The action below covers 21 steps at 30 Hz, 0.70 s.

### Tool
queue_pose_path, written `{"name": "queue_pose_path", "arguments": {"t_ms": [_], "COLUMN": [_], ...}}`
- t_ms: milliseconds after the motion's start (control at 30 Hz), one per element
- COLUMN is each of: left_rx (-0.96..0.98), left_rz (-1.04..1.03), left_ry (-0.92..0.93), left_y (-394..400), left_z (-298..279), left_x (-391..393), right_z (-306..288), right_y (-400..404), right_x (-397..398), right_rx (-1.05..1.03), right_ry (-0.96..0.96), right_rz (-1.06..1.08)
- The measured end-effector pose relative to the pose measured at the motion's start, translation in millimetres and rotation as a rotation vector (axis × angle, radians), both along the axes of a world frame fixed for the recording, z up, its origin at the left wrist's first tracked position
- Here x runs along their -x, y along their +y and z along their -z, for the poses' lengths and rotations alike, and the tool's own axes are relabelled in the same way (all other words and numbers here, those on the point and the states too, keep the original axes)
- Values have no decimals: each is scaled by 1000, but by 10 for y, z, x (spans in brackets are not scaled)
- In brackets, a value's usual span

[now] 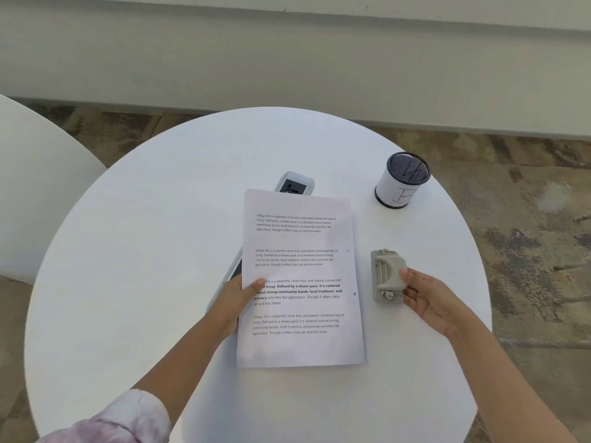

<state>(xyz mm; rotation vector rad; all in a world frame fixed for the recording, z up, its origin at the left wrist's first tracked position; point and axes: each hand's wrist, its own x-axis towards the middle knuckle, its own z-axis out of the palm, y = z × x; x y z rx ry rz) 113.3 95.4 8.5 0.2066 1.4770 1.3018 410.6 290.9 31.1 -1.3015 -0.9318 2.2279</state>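
Printed sheet [299,346] is pinched at its left edge by the left hand [236,300] over the table [128,251]. The right hand [431,300] grasps the hole punch [385,278] just beside it.

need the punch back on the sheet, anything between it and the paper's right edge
Nothing visible: only bare table lies between the hole punch in the right hand and the paper edge.

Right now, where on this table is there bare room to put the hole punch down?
The widest bare patch is the table left of the paper sheet, out to the rim. Another lies at the near edge, below the sheet. The right side is crowded: mesh cup, hole punch, right hand.
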Motion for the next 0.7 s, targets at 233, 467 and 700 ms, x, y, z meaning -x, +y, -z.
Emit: {"name": "queue_pose_path", "arguments": {"t_ms": [233,467,700], "left_rx": [18,-4,14], "left_rz": [2,-6,-45], "left_ry": [16,26,49], "left_y": [-33,-99,-153], "left_z": [6,38,86], "left_x": [21,94,194], "right_z": [-28,2,83], "right_y": [357,704,801], "right_x": [-65,-151,-136], "right_rx": [-75,-158,-266], "right_ry": [-99,-285,-381], "right_rz": [128,254,273]}}
